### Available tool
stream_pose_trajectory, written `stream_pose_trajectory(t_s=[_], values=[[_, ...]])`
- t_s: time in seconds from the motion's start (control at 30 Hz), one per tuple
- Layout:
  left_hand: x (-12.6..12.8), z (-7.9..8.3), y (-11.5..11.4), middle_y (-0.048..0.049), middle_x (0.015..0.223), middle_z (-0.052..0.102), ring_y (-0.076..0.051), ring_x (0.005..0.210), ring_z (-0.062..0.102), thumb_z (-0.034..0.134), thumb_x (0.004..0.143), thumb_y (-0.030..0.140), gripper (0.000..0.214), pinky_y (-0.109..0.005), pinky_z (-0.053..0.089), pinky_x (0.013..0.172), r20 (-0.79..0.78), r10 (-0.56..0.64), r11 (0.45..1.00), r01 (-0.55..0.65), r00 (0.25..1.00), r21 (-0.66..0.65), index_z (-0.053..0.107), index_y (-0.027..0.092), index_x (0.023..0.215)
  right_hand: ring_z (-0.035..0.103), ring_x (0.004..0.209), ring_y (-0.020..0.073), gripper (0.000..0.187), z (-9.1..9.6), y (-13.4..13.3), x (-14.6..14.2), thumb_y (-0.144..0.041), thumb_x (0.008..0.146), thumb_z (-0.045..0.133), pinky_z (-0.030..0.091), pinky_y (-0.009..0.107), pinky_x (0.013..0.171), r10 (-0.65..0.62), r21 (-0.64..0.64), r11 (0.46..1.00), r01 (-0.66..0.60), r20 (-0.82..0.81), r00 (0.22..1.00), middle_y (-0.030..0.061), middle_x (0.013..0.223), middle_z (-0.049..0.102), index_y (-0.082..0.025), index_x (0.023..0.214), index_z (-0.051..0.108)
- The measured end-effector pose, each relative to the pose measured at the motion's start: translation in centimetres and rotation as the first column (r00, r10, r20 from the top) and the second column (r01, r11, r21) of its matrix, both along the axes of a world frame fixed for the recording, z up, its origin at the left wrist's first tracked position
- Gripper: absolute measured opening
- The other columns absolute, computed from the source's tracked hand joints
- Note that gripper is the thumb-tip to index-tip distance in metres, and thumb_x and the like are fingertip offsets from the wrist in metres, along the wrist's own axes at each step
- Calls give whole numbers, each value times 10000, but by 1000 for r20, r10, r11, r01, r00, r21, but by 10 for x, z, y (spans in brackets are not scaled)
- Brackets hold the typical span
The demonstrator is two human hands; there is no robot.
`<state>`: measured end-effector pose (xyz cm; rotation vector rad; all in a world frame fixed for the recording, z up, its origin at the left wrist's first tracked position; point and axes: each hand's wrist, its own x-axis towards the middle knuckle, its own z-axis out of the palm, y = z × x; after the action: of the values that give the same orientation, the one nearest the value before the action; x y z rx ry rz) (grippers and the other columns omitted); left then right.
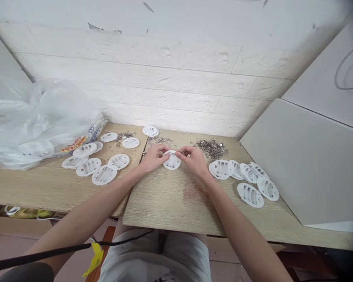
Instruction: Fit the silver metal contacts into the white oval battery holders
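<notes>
A round white plastic battery holder (172, 161), with grooves and small metal contacts, is held just above the table in front of me. My left hand (156, 158) pinches its left edge between thumb and fingers. At its upper right edge, my right hand (192, 157) has thumb and index finger closed on a thin, shiny metal piece (181, 151), too small to make out fully. Behind my right hand lies a heap of small metal contacts (212, 149). A thinner scatter of metal bits (161, 141) lies behind my left hand.
Several similar white holders (104, 174) lie on the left, near a large clear plastic bag (44, 121). More holders (250, 195) overlap on the right, beside a grey panel (306, 164). A white brick-patterned wall (188, 90) closes off the back. A black cable (76, 248) crosses my lap.
</notes>
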<state>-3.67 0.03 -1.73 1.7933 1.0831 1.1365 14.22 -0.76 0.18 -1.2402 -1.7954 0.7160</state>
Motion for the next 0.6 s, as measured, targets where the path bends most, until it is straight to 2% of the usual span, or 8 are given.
stream_pose_trajectory(t_s=[0.13, 0.23, 0.33, 0.47, 0.53, 0.6], values=[[-2, 0, 0, -48, 862, 628, -161, 802, 580, 568, 751, 236, 122, -256, 474, 673, -141, 102, 985, -80, 985, 154, 640, 162, 816, 487, 598, 120, 217, -1, -4, -5, -343, 797, 578, 360, 234, 560, 76, 71, 994, -78, 37, 996, 7, 646, 610, -149, 738, 656], [-3, 1, 1, -36, 837, 633, -149, 783, 577, 554, 762, 222, 118, -256, 469, 695, -142, 111, 972, -78, 984, 221, 636, 168, 827, 502, 609, 121, 273, -1, -5, -5, -373, 841, 529, 368, 235, 580, 112, 95, 989, -113, 21, 994, 8, 659, 623, -154, 743, 657], [-4, 4, 1, -44, 856, 642, -155, 806, 594, 561, 773, 247, 124, -277, 480, 740, -52, 44, 979, -33, 998, 201, 636, 166, 830, 517, 614, 124, 291, 1, -3, -2, -381, 842, 521, 378, 239, 597, 71, 101, 993, -68, -27, 997, 17, 667, 640, -156, 706, 647], [-2, 7, 0, -55, 853, 651, -168, 823, 604, 597, 768, 298, 143, -308, 480, 788, 61, -60, 993, 53, 996, 109, 628, 166, 815, 495, 589, 121, 302, 2, 2, 5, -385, 829, 526, 368, 243, 586, -6, 82, 997, 12, -67, 998, 25, 660, 639, -157, 659, 630], [-2, 8, -1, -56, 863, 646, -169, 825, 595, 586, 779, 311, 157, -309, 471, 795, 51, -102, 991, 97, 993, 90, 627, 170, 835, 490, 581, 120, 310, 2, 3, 7, -389, 830, 524, 364, 245, 579, -25, 73, 997, 31, -70, 997, 26, 653, 638, -156, 658, 634], [-2, 8, -2, -54, 891, 626, -170, 843, 573, 564, 791, 302, 162, -310, 453, 812, -56, -109, 986, 115, 992, 120, 636, 178, 865, 493, 581, 121, 311, 2, 4, 8, -390, 825, 529, 368, 246, 579, -32, 69, 997, 37, -73, 997, 27, 646, 637, -154, 654, 636]])
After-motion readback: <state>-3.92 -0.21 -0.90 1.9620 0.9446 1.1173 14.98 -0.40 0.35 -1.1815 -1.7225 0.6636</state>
